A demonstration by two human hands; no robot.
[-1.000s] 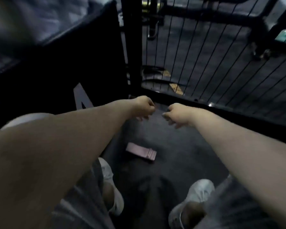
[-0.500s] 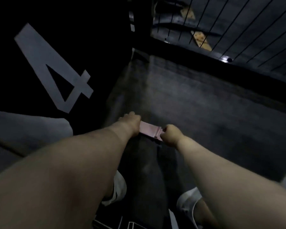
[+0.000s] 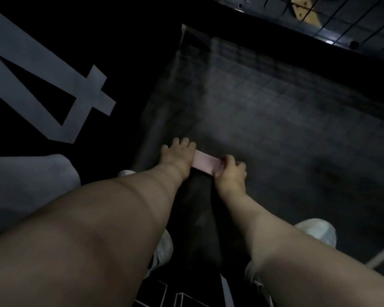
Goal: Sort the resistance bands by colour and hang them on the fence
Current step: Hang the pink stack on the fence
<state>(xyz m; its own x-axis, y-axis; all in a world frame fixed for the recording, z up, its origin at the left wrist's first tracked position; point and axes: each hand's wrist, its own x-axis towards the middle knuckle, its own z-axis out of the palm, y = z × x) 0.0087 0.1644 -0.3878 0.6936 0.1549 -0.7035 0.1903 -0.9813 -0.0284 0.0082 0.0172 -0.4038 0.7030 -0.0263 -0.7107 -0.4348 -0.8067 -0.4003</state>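
A pink resistance band (image 3: 205,163) lies folded flat on the dark rubber floor, low in the middle of the head view. My left hand (image 3: 179,155) rests on its left end with fingers spread over it. My right hand (image 3: 231,171) pinches its right end between thumb and fingers. The black wire fence (image 3: 333,21) runs along the top right, far from both hands. No other band is in sight.
A black panel with a large white "4" (image 3: 47,89) stands at the left. My white shoes (image 3: 317,231) are on the floor below the hands. A black base rail (image 3: 275,36) runs under the fence. White floor markings show at the bottom edge.
I have bent down from the fence to the floor. Both hands went from closed in the air to the pink band; the right hand now pinches its end more firmly.
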